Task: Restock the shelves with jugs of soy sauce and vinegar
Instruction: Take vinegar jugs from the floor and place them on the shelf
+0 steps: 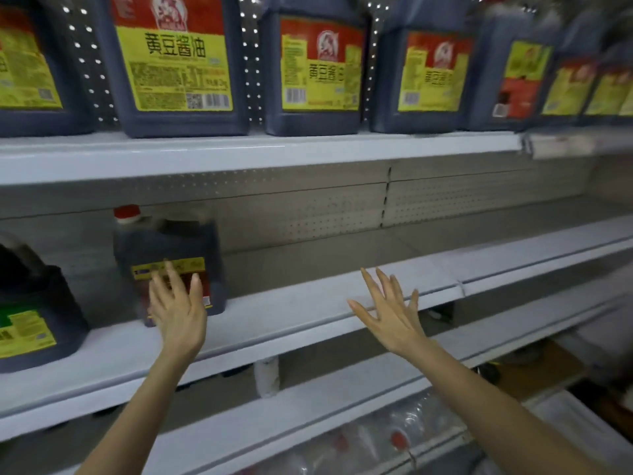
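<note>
**Fingers (172, 275) straight on both hands, nothing gripped; dark jug (168, 248) on middle shelf (308, 303)**

Fingers of the left hand (178, 303) are straight and slightly spread, with the thumb out to the side. The fingertips overlap the jug's yellow and red front label. Contact can't be confirmed because the jug is blurred. Nothing is curled round it.

Right hand (390, 310) has its fingers (371, 286) splayed wide, back of the hand toward the camera, and holds nothing. It hangs over the bare front edge of the middle shelf, well right of the jug. Both forearms reach up from the bottom of the frame.

The dark jug stands upright with its red cap at top left, set back from the shelf edge. A second dark jug with a green-yellow label (34, 320) stands to its left on the same shelf, apart from it and cut off by the frame.

Upper shelf (239, 152) carries a row of soy sauce jugs (174, 63) with yellow and red labels, side by side. Perforated back panel (342, 207) shows behind the middle shelf. Lower shelf (308, 399) sits below, with a white bottle (266, 375) behind its edge. Clear red-capped bottles (376, 437) lie at the bottom, blurred.
</note>
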A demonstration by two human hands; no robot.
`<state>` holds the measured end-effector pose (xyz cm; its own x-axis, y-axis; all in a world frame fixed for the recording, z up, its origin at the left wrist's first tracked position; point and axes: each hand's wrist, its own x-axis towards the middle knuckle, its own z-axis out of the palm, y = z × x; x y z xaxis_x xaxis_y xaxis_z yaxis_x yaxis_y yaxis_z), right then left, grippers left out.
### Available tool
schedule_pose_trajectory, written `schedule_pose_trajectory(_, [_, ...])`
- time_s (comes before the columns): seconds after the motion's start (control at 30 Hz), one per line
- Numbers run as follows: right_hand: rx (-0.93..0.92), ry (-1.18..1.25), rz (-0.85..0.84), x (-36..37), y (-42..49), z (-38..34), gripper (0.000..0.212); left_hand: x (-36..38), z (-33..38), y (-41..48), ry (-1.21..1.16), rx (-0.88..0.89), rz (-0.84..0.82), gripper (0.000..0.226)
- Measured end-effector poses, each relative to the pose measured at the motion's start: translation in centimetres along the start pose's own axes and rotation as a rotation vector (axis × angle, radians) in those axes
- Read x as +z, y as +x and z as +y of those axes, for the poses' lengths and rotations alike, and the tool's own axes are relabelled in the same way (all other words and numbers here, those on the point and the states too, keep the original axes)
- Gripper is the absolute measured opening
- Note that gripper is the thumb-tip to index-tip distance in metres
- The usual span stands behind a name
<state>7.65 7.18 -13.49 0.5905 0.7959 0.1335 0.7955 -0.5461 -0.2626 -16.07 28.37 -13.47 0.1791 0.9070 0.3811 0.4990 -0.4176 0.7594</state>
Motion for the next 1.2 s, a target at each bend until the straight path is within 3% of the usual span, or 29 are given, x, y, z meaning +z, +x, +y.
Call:
schedule_pose_trajectory(0.13, [0.130, -0.066, 0.037, -2.7, -4.9, 5.8, 0.076, 2.6, 4.3, -3.5, 0.113, 0.154, -0.096, 0.070])
schedule_pose_trajectory(0.27, [0.156, -0.297, 0.054, -5.1, -9.5, 11.7, 0.111, 5.8, 7.7, -6.9, 0.267, 0.441, -0.216, 0.083])
schedule_pose_trajectory(0.33, [0.200, -0.344, 0.059, -6.0, -11.7, 14.3, 0.114, 7.3, 9.5, -8.6, 0.335, 0.544, -0.261, 0.089])
schedule_pose_trajectory(0.6, [0.494, -0.283, 0.095, -10.6, -20.8, 23.6, 0.094, 13.2, 18.7, -16.2, 0.363, 0.823, -0.453, 0.094])
schedule_pose_trajectory(0.93, [0.844, -0.161, 0.121, -11.7, -32.6, 32.4, 0.080, 20.8, 28.3, -26.1, 0.293, 1.003, -0.651, 0.107])
schedule_pose_trajectory(1.2, [1.068, -0.208, 0.071, -11.1, -40.0, 38.3, 0.079, 29.7, 32.5, -31.5, 0.357, 1.102, -0.777, 0.083])
